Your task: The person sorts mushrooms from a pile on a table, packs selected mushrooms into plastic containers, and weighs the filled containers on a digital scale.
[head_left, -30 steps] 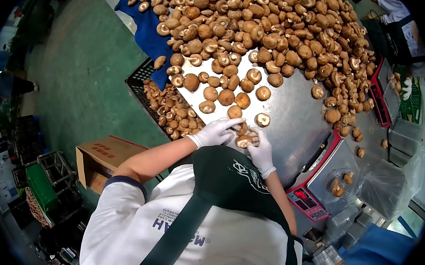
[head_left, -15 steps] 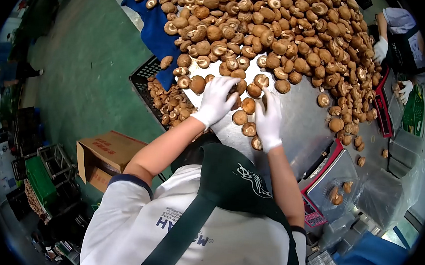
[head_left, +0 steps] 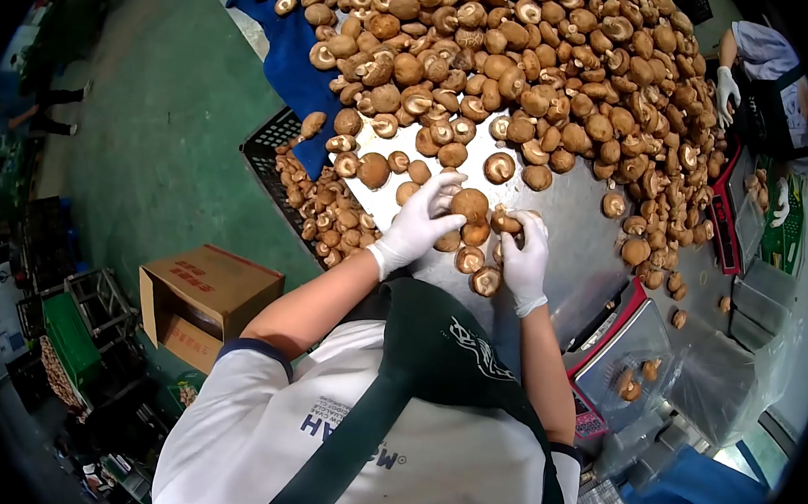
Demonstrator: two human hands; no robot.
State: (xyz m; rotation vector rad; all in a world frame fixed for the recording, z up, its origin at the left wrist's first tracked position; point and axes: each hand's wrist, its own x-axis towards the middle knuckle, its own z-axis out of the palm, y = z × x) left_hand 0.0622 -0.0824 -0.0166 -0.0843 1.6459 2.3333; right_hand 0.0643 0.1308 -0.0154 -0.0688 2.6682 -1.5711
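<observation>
My left hand (head_left: 417,223), in a white glove, has its thumb and fingers curled around a round brown shiitake mushroom (head_left: 469,205). A smaller shiitake, its stem side partly showing (head_left: 505,223), is pinched in my gloved right hand (head_left: 525,260). Between the hands and just below them, several loose shiitakes (head_left: 485,280) lie on the metal table (head_left: 570,221). The big shiitake pile (head_left: 566,71) spreads across the table beyond my hands.
At the table's left edge stands a black crate (head_left: 271,140) of mushrooms, near a blue cloth (head_left: 290,75). A cardboard box (head_left: 209,295) is on the floor. To the right are a red-framed scale (head_left: 622,347), plastic trays (head_left: 722,396) and a co-worker's gloved hand (head_left: 726,92).
Both hands have drawn slightly closer to me, and each now grips a mushroom. Loose mushrooms between them have shifted. On the right, the co-worker's hands have moved a little.
</observation>
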